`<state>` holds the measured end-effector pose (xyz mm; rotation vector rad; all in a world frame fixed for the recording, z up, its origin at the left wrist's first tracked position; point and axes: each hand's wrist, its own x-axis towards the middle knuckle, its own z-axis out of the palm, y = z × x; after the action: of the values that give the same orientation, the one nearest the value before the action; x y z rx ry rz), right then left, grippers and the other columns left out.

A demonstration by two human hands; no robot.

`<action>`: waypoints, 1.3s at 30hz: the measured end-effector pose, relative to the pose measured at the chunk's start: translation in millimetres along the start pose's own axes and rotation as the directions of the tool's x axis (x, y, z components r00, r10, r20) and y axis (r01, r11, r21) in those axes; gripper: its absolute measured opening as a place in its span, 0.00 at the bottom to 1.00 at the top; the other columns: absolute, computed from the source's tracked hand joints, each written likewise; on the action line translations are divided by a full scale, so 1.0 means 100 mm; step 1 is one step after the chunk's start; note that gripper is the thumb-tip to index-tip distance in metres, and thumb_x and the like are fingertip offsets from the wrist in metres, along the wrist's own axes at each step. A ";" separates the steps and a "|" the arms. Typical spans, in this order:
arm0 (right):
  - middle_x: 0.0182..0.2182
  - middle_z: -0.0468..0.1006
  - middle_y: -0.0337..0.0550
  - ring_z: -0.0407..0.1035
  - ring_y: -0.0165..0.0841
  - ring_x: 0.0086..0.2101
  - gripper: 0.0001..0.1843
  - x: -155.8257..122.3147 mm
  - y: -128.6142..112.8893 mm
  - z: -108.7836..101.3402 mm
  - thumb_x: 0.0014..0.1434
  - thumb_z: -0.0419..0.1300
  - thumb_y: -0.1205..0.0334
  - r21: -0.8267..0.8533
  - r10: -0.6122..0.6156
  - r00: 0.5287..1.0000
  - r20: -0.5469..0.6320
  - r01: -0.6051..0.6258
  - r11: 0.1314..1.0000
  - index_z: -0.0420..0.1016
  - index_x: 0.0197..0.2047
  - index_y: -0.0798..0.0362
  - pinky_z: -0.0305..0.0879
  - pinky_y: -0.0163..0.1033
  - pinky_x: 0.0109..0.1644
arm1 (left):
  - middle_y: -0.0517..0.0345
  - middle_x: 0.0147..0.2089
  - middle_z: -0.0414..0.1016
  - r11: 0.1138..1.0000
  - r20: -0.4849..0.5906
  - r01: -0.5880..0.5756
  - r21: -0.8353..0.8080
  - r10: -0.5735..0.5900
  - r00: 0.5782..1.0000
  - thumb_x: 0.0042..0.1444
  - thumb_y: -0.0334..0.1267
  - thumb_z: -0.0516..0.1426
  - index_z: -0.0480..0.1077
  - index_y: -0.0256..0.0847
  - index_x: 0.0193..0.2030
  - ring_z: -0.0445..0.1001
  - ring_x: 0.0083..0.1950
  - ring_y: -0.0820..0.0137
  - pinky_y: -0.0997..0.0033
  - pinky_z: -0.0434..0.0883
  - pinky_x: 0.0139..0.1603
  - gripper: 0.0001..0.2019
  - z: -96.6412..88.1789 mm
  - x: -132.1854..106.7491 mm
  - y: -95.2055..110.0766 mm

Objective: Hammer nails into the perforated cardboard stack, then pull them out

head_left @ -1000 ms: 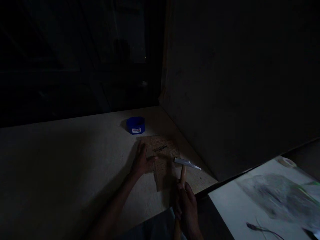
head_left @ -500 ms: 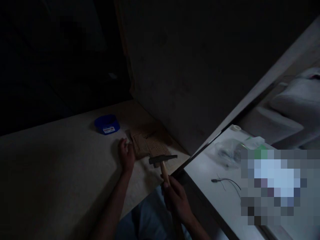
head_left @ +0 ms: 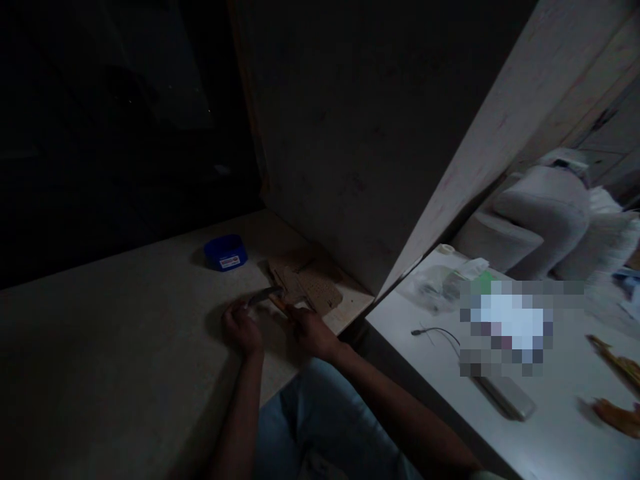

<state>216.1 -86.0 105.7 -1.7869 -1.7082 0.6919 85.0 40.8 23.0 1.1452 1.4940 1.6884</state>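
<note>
My right hand [head_left: 314,333] is wrapped round the wooden handle of a hammer [head_left: 277,299]. The hammer's dark metal head points left, close to the fingertips of my left hand [head_left: 243,328]. That hand rests on the pale tabletop with its fingers curled together; something small and light may be between them, too dim to make out. Just beyond the hammer lies a flat brown piece with a dotted surface [head_left: 320,291], dark lines running across its left part. A blue plastic tub [head_left: 226,253] with a white label stands behind my left hand.
A dark upright panel [head_left: 345,147] rises behind the brown piece. To the right, a white table [head_left: 400,340] carries a clear plastic bag [head_left: 433,288], a thin cable [head_left: 440,329] and a pale bar-shaped object [head_left: 507,395]. Light upholstered seats [head_left: 540,207] stand beyond it.
My right hand has swung the hammer left and forward, bringing its head close to my left hand. My left hand's fingers have curled in. The view has shifted to the right.
</note>
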 end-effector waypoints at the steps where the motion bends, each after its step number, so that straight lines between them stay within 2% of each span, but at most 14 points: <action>1: 0.53 0.79 0.58 0.74 0.42 0.51 0.31 0.04 -0.04 0.04 0.57 0.54 0.75 -0.045 0.030 1.000 -0.005 -0.030 0.999 0.69 0.65 0.59 0.67 0.40 0.55 | 0.51 0.40 0.77 1.000 0.003 -0.007 0.027 0.007 1.000 0.60 0.39 0.50 0.73 0.39 0.42 0.77 0.38 0.66 0.65 0.73 0.42 0.12 -0.04 0.00 0.00; 7: 0.52 0.79 0.61 0.75 0.41 0.50 0.30 0.29 -0.19 0.28 0.59 0.52 0.77 -0.146 0.115 0.992 -0.049 -0.121 0.982 0.68 0.65 0.59 0.67 0.39 0.51 | 0.49 0.41 0.77 0.995 0.091 -0.094 0.026 0.091 0.992 0.60 0.40 0.52 0.75 0.39 0.41 0.77 0.40 0.65 0.64 0.74 0.45 0.12 -0.14 0.04 -0.08; 14: 0.50 0.80 0.60 0.77 0.41 0.48 0.32 0.58 -0.24 0.34 0.60 0.53 0.77 -0.235 0.144 0.989 -0.043 -0.150 0.960 0.64 0.67 0.59 0.68 0.37 0.48 | 0.48 0.40 0.78 0.989 0.072 -0.139 0.053 0.135 0.988 0.60 0.41 0.53 0.78 0.38 0.39 0.77 0.44 0.61 0.62 0.73 0.47 0.13 -0.17 0.01 -0.03; 22: 0.50 0.79 0.64 0.77 0.43 0.47 0.31 0.78 -0.31 0.41 0.64 0.51 0.74 -0.295 0.140 0.990 -0.014 -0.138 0.946 0.61 0.70 0.59 0.69 0.40 0.48 | 0.48 0.41 0.79 0.993 0.094 -0.107 0.056 0.102 0.990 0.60 0.41 0.53 0.77 0.38 0.39 0.77 0.40 0.65 0.65 0.74 0.43 0.13 -0.20 -0.03 0.05; 29: 0.47 0.81 0.61 0.79 0.42 0.43 0.34 0.90 -0.33 0.43 0.63 0.52 0.74 -0.352 0.154 0.988 0.009 -0.141 0.925 0.57 0.72 0.57 0.70 0.39 0.44 | 0.48 0.40 0.79 0.997 0.100 -0.072 0.015 0.070 0.993 0.60 0.41 0.53 0.76 0.38 0.39 0.78 0.41 0.64 0.65 0.74 0.43 0.13 -0.18 -0.05 0.05; 34: 0.47 0.80 0.64 0.79 0.43 0.42 0.25 0.92 -0.36 0.47 0.65 0.52 0.70 -0.367 0.168 0.986 0.008 -0.153 0.917 0.65 0.65 0.62 0.71 0.39 0.43 | 0.48 0.41 0.80 1.000 0.111 -0.026 0.018 0.024 0.994 0.59 0.41 0.53 0.76 0.39 0.40 0.78 0.41 0.64 0.65 0.74 0.44 0.12 -0.19 -0.05 0.06; 39: 0.46 0.80 0.64 0.79 0.42 0.43 0.23 0.92 -0.37 0.49 0.66 0.53 0.68 -0.353 0.164 0.986 -0.004 -0.155 0.923 0.65 0.64 0.62 0.71 0.38 0.43 | 0.49 0.40 0.81 1.000 0.097 -0.007 0.031 0.004 0.995 0.59 0.41 0.53 0.76 0.39 0.40 0.79 0.41 0.65 0.67 0.74 0.43 0.12 -0.18 -0.06 0.03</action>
<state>160.2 9.6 99.4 -2.1914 -1.8056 0.4961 71.4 27.0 24.7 1.2314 1.4625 1.5950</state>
